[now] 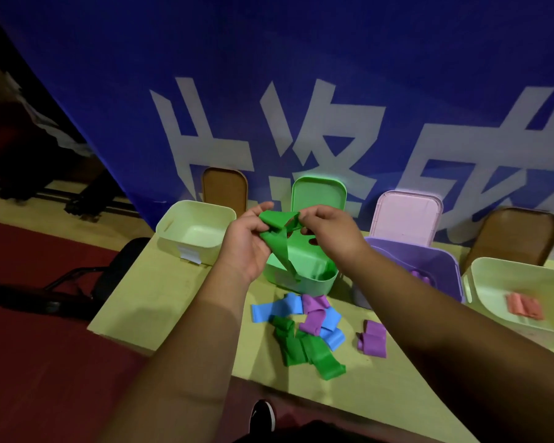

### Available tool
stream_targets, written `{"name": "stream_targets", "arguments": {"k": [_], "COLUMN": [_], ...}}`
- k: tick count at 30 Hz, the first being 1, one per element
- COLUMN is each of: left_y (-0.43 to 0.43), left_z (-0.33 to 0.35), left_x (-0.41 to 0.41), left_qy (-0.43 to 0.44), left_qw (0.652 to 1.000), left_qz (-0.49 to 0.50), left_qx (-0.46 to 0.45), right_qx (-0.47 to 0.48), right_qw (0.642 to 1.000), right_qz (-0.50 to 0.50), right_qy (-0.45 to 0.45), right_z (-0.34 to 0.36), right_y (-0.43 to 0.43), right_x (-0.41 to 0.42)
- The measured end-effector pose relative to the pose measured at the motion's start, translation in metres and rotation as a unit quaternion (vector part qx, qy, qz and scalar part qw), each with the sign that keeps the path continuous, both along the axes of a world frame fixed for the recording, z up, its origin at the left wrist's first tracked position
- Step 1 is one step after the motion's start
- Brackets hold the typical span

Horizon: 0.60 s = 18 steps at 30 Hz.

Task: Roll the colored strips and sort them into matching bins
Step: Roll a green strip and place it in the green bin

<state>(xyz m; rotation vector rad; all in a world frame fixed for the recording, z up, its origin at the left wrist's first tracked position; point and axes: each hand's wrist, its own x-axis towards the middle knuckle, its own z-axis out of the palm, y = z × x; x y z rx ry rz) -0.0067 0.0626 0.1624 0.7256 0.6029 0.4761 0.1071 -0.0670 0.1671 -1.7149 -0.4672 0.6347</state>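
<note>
Both hands hold one green strip [277,241] up in front of the green bin [314,279]. My left hand [247,241] grips its left part, and my right hand [327,231] pinches its upper right end. The strip's loose tail hangs down over the bin's front wall. On the table below lies a pile of loose strips: green [304,350], blue [277,310] and purple [314,314]. Another purple strip [373,340] lies apart to the right.
A pale bin [194,231] stands at the left, a purple bin [429,260] right of the green one, and a pale bin [522,289] with pink rolls [525,306] at far right. Lids lean against the blue banner [301,91]. The table edge [125,337] runs diagonally at left.
</note>
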Motion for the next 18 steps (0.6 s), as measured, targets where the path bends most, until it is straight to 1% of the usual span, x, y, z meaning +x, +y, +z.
{"name": "stream_targets", "arguments": {"k": [3,6,8,10,12,15,16,18], "left_y": [0.000,0.002,0.004,0.005,0.003,-0.001,-0.002,-0.005], "left_z": [0.010,0.026,0.038,0.054,0.070,0.086,0.091,0.102], "left_x": [0.009,0.018,0.024,0.029,0.034,0.043,0.045,0.049], "left_qy": [0.005,0.046,0.088,0.115,0.122,0.142,0.143,0.137], "left_qw": [0.999,0.987,0.962,0.924,0.892,0.850,0.843,0.843], "left_qz": [-0.025,-0.056,-0.086,-0.129,-0.166,-0.177,-0.178,-0.184], "left_qx": [0.042,0.144,0.244,0.341,0.402,0.476,0.487,0.486], "right_qx": [-0.006,-0.011,-0.006,-0.007,-0.007,-0.007,-0.005,0.016], "right_qw": [0.998,0.992,0.990,0.988,0.988,0.986,0.986,0.987], "right_qz": [-0.034,-0.035,-0.032,-0.023,-0.011,-0.018,-0.022,-0.019], "right_qy": [-0.055,-0.122,-0.140,-0.151,-0.157,-0.164,-0.166,-0.157], "right_z": [0.016,0.038,0.054,0.071,0.087,0.107,0.112,0.120], "right_y": [0.001,-0.002,-0.007,-0.011,-0.014,-0.018,-0.019,-0.021], "right_x": [0.009,0.019,0.025,0.029,0.033,0.038,0.040,0.042]}}
